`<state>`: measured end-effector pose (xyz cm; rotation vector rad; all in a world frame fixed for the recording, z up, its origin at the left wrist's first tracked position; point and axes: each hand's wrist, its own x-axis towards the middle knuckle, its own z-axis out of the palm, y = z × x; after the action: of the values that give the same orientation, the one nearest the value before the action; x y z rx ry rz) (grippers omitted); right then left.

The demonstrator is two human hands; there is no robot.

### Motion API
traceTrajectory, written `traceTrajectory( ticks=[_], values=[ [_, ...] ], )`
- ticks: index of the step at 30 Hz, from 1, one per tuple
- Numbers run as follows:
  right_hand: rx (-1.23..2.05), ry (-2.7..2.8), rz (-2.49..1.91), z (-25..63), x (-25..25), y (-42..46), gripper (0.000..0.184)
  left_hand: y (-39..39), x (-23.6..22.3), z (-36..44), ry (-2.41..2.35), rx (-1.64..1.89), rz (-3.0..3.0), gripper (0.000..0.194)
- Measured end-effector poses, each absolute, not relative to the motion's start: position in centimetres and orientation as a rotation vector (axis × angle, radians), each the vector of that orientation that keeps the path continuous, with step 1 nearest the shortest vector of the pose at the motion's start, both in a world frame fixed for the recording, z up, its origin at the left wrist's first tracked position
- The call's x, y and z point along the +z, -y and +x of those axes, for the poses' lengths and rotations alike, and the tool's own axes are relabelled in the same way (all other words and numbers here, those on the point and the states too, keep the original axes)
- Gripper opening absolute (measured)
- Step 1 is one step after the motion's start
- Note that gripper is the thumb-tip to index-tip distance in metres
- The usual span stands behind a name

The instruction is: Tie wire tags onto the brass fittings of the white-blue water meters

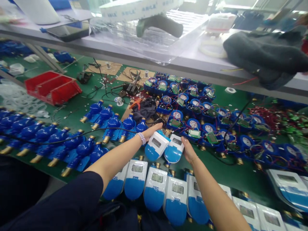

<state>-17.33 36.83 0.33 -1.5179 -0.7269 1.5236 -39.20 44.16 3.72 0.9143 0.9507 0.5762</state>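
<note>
Two water meters with white-and-blue covers are held side by side above the bench. My left hand (pixel 154 129) is closed round the far end of the left water meter (pixel 156 146), its fingers partly hidden behind it. Gripping the right edge of the right water meter (pixel 173 149) is my right hand (pixel 188 149), thumb on top and the other fingers out of sight. Both meters tilt toward me and touch or nearly touch each other. Just below them stands a row of similar covered meters (pixel 155 189) with small grey displays.
Uncovered meters (pixel 193 125) with wires and circuit boards fill the bench beyond my hands. Blue meter bodies (pixel 81 149) with brass ends line the left. A red bin (pixel 51 88) stands farther back. Overhead runs a shelf (pixel 115 48) holding a dark cloth (pixel 262 54). Black cables cross the bench.
</note>
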Motion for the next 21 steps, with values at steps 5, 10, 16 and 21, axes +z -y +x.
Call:
traceTrajectory(
  ticks=[5,10,16,21],
  values=[
    [1.439,0.684,-1.508,-16.4,-1.8,-35.4,0.045,-41.6,3.1,-39.5,-0.941,0.704,1.161,0.071],
    [1.646,0.674,-1.373,-14.9,-1.1,-35.1,0.044,-40.8,0.1,-38.9,-1.173,0.847,1.02,0.061],
    [1.689,0.729,-1.369,-14.5,-0.3,-34.9,0.043,-41.1,-1.1,-37.1,-1.118,0.716,0.874,0.045],
    [1.415,1.121,-1.763,-13.9,2.3,-35.8,0.042,-39.6,1.4,-36.4,-1.237,0.625,1.281,0.044]
  ],
)
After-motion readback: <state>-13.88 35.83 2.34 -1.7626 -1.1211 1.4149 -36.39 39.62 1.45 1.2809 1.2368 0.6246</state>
